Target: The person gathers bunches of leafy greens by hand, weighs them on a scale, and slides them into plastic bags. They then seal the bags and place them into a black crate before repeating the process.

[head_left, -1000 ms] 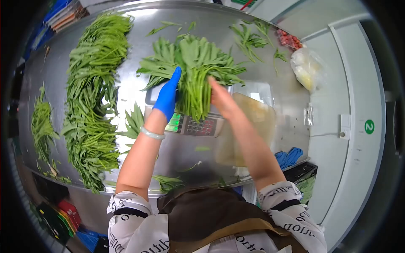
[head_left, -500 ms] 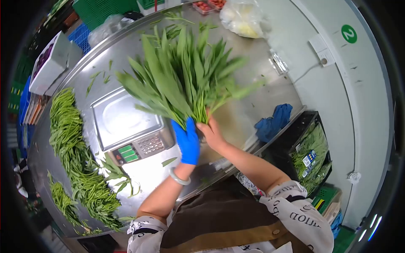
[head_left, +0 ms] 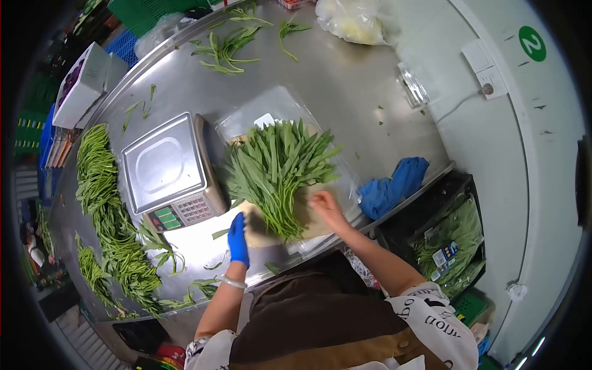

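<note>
A leafy green bunch [head_left: 280,166] lies on clear plastic bags [head_left: 271,105] and a tan sheet [head_left: 317,225], leaves pointing away and stems towards me. My left hand [head_left: 238,240], in a blue glove, is beside the stems on the left, apart from them, seen edge-on, its fingers partly hidden. My bare right hand [head_left: 327,206] is to the right of the bunch, not touching it, with its fingers apart and nothing held. Left of the bunch stands a metal scale [head_left: 166,169] with an empty pan.
Long rows of greens [head_left: 108,203] lie at the left. Loose leaves [head_left: 228,49] are at the table's far side, near a filled plastic bag [head_left: 351,21]. A blue cloth [head_left: 394,185] sits at the right edge, above a black crate [head_left: 475,246] of bagged greens.
The bunch, held up in both hands before, now lies on the bags. Both hands have let go and moved apart, left hand to the left, right hand slightly to the right.
</note>
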### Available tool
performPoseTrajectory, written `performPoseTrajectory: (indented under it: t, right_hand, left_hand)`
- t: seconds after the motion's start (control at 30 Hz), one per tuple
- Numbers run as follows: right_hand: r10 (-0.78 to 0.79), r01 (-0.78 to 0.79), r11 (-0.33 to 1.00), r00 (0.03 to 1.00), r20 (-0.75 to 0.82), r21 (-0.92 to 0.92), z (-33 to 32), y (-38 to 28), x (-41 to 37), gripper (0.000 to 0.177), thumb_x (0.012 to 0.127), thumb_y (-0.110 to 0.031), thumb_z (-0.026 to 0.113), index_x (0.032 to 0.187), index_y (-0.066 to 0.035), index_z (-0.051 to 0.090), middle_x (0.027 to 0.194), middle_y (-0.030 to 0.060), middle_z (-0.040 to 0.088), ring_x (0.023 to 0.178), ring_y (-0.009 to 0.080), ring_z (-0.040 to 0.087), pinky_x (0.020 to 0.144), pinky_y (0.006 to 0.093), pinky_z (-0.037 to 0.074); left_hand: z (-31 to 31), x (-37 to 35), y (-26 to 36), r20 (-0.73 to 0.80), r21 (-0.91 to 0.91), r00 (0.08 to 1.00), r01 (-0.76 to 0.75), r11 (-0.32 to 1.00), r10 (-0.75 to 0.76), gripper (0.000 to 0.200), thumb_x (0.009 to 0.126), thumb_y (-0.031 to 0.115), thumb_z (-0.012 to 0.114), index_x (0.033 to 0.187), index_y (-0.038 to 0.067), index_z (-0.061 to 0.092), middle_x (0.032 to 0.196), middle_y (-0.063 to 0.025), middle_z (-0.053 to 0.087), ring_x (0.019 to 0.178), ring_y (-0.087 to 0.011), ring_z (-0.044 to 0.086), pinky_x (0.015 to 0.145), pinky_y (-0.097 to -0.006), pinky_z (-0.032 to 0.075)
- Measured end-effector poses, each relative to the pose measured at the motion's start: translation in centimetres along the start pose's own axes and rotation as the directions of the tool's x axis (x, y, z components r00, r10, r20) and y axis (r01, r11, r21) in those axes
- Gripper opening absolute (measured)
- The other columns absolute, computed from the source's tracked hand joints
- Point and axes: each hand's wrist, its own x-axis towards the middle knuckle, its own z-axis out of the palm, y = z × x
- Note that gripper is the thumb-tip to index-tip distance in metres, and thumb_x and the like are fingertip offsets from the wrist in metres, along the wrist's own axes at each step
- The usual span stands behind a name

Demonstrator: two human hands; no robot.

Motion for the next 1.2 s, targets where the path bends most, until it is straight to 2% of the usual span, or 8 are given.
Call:
performPoseTrajectory:
  t: [0.1,0.3,0.67,0.73,0.77,0.97,1.13,1.2]
  right_hand:
    - [-0.285,0.149,0.848,0.937,-0.202,-0.508,-5.4,2.6,0.0,0.023,0.084,-0.01,0.064,0.105,-0.004,0.054,0.093,0.0097,0.063,0.083,0.0202,0.062,0.075,0.0311,0.049]
    - [-0.153,0.149,0.887,0.988,0.026,-0.437,-6.7,1.6,2.1,0.026,0.081,0.003,0.054,0.105,-0.007,0.053,0.097,0.0151,0.063,0.089,0.0325,0.062,0.077,0.0358,0.049]
    - [-0.394,0.598,0.114,0.76,0.517,-0.793,-8.5,-6.1,5.6,0.022,0.077,-0.003,0.056,0.098,-0.009,0.06,0.098,0.0075,0.061,0.098,0.029,0.054,0.085,0.0396,0.046]
    - [-0.381,0.698,-0.064,0.644,0.664,-0.714,-7.6,-8.6,6.0,0.018,0.075,-0.007,0.058,0.092,-0.009,0.061,0.094,0.0061,0.059,0.095,0.027,0.053,0.085,0.0382,0.046]
    - [-0.368,0.746,-0.145,0.57,0.735,-0.651,-6.4,-10.4,5.8,0.015,0.074,-0.009,0.059,0.088,-0.009,0.061,0.09,0.0055,0.057,0.094,0.0259,0.053,0.085,0.0371,0.046]
    - [-0.383,0.899,-0.385,0.049,0.922,-0.208,7.1,-17.0,-3.7,0.012,0.063,-0.018,0.062,0.051,-0.014,0.063,0.081,-0.0004,0.057,0.092,0.0196,0.051,0.087,0.0348,0.041]
    - [-0.433,0.919,-0.021,0.347,0.832,-0.394,11.6,-10.7,-4.9,0.01,0.069,-0.018,0.065,0.065,-0.01,0.067,0.078,0.0018,0.059,0.087,0.0218,0.053,0.073,0.0336,0.046]
    - [-0.393,0.877,0.212,0.48,0.785,-0.431,12.5,-6.9,-4.3,0.012,0.073,-0.02,0.066,0.071,-0.007,0.068,0.08,0.004,0.06,0.087,0.024,0.054,0.073,0.0349,0.049]
  left_hand:
    - [-3.5,0.3,-2.1,-0.188,0.124,0.977,-0.081,0.989,0.104,0.029,0.091,0.015,0.06,0.117,0.001,0.059,0.111,-0.0071,0.062,0.099,-0.0142,0.056,0.088,-0.0259,0.045]
    - [-1.5,1.9,-1.2,-0.092,0.108,0.996,0.012,0.994,-0.002,0.022,0.085,0.013,0.063,0.106,0.008,0.063,0.075,0.0006,0.059,0.057,-0.0067,0.047,0.052,-0.0217,0.039]
    - [0.6,3.7,-0.4,0.185,0.285,0.983,-0.041,0.958,-0.013,0.024,0.088,0.017,0.058,0.107,0.005,0.067,0.08,-0.0071,0.064,0.068,-0.0149,0.059,0.061,-0.0287,0.046]
    - [0.6,5.1,-0.9,0.215,0.475,0.975,-0.153,0.867,0.054,0.028,0.088,0.02,0.058,0.11,0.006,0.066,0.083,-0.0131,0.067,0.07,-0.0214,0.063,0.064,-0.0334,0.049]
    - [0.5,5.6,-1.4,0.331,0.621,0.87,-0.492,0.611,0.364,0.031,0.087,0.022,0.055,0.113,0.007,0.064,0.089,-0.0212,0.067,0.078,-0.0323,0.066,0.069,-0.0411,0.051]
    - [3.7,-2.5,10.6,0.441,0.869,0.796,-0.495,0.025,0.415,0.018,0.083,0.017,0.057,0.093,0.002,0.06,0.08,-0.0183,0.066,0.072,-0.0351,0.066,0.063,-0.0446,0.052]
    - [0.3,-0.8,8.0,0.71,0.694,0.598,-0.682,-0.229,0.371,0.017,0.081,0.016,0.056,0.094,0.005,0.056,0.074,-0.0133,0.065,0.067,-0.0308,0.066,0.056,-0.0401,0.051]
    - [-1.6,-0.7,6.2,0.708,0.703,0.66,-0.692,-0.163,0.251,0.02,0.082,0.018,0.056,0.098,0.007,0.057,0.077,-0.0132,0.066,0.067,-0.0305,0.066,0.058,-0.0415,0.052]
